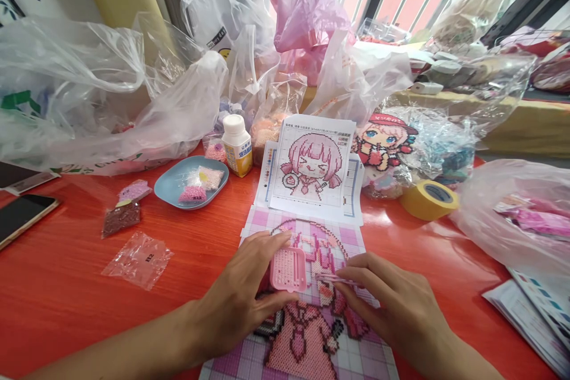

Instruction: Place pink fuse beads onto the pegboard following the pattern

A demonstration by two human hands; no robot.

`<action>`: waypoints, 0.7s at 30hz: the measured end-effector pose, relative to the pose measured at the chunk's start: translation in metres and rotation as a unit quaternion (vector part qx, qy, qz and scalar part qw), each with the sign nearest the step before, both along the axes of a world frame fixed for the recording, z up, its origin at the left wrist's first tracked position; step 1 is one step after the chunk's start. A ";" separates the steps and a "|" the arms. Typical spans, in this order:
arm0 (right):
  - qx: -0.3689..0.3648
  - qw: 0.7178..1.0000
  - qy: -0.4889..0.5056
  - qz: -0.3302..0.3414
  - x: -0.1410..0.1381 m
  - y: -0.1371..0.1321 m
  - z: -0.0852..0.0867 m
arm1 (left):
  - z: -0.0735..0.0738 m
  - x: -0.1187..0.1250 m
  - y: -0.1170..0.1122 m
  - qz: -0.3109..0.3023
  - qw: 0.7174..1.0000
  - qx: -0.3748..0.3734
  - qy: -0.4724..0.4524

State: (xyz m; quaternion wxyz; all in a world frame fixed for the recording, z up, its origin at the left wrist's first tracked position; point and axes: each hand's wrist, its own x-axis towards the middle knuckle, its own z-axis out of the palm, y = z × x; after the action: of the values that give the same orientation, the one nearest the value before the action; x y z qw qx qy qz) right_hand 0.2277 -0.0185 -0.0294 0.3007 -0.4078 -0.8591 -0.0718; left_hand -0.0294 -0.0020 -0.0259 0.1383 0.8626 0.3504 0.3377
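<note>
My left hand point(243, 300) grips a small pink bead tray point(288, 269) between thumb and fingers, just above a pegboard point(307, 332) bearing a pink-haired girl made of beads. My right hand point(392, 303) pinches thin pink tweezers point(336, 278), whose tip points left toward the tray. Behind the pegboard lies a printed pattern sheet point(312, 169) showing the same pink-haired figure.
On the red table point(66, 273) are a blue plate point(191, 182) with bead bags, a white bottle point(237, 145), small bead packets point(121, 217), an empty clear bag point(138, 260), a phone point(22, 217) at left, a yellow tape roll point(428, 199), and many plastic bags point(111, 101) behind.
</note>
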 end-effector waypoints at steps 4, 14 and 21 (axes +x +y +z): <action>0.007 1.000 -0.005 0.003 -0.001 0.001 -0.001 | 0.001 0.000 0.000 -0.003 1.000 0.003 -0.001; 0.007 1.000 -0.007 0.003 -0.002 0.001 0.000 | 0.000 -0.001 0.001 -0.004 1.000 -0.003 -0.008; 0.017 1.000 0.018 0.002 -0.004 0.001 0.002 | -0.003 -0.004 -0.002 0.001 1.000 -0.009 0.007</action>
State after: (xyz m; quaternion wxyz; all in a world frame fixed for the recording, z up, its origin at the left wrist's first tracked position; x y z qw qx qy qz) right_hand 0.2233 -0.0172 -0.0269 0.3230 -0.4023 -0.8530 -0.0788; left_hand -0.0330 -0.0040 -0.0289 0.1432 0.8634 0.3550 0.3288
